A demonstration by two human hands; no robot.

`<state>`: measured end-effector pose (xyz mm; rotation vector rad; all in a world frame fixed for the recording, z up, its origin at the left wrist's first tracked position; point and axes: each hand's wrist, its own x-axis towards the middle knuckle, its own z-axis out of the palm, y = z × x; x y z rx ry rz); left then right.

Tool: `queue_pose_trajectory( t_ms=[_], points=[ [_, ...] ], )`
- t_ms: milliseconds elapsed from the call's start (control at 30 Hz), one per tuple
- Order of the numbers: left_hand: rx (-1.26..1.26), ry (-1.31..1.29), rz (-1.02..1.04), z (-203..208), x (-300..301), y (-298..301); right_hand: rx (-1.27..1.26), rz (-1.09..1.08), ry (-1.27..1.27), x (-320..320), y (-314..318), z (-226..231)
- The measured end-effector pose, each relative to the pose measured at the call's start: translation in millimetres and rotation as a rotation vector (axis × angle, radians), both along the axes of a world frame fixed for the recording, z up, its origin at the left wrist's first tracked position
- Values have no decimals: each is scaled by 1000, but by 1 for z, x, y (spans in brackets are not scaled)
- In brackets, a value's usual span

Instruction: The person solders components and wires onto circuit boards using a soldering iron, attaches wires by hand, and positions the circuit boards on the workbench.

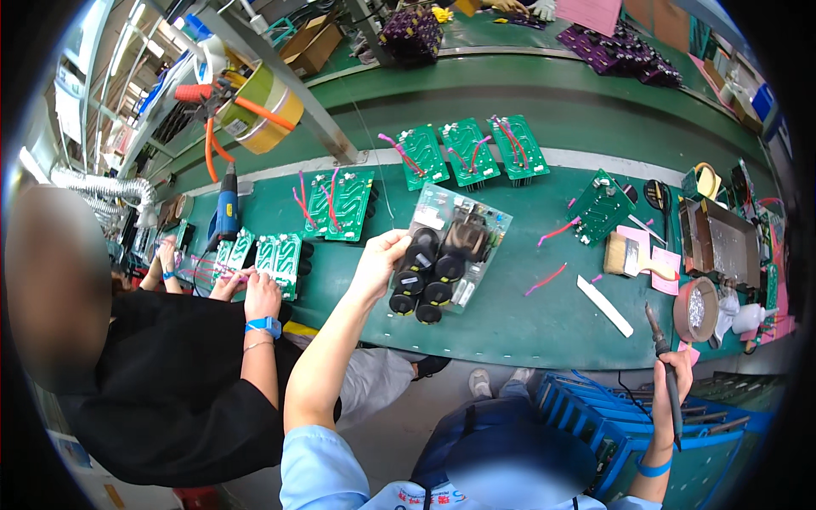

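My left hand (379,265) grips the left edge of a circuit board (483,223), which is tilted up above the green bench. Several large black capacitors (448,269) stick out of the board's visible face. At the right, beyond the bench's front edge, my right hand (677,372) is closed around a soldering iron (660,338) whose tip points up and away from me. On the bench between my hands lie a red wire (546,279) and a white strip (604,306). Farther back rests a green board (601,206) with a red wire attached.
Several green boards with red wires (466,151) line the back of the bench. A co-worker's hands (262,296) work on boards at the left. A brush (623,254), a round tin (695,309) and a metal tray (729,242) sit at the right. Blue racks (595,408) stand below.
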<state>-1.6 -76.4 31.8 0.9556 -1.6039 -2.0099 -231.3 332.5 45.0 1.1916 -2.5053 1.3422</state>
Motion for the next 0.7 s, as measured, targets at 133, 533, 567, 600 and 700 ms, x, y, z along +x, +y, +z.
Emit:
queue_pose_trajectory(
  t_ms=[133, 533, 567, 600, 700],
  points=[
    [142, 91, 2, -1, 0, 8, 5, 5, 4, 4, -2, 3],
    [274, 115, 47, -2, 7, 13, 31, 47, 74, 7, -4, 9],
    [187, 64, 75, 0, 8, 14, 10, 30, 51, 8, -4, 9],
    [96, 16, 99, 1, 6, 16, 13, 18, -13, 9, -3, 9],
    [-45, 7, 131, 5, 5, 25, 15, 26, -4, 10, -2, 8]
  ],
)
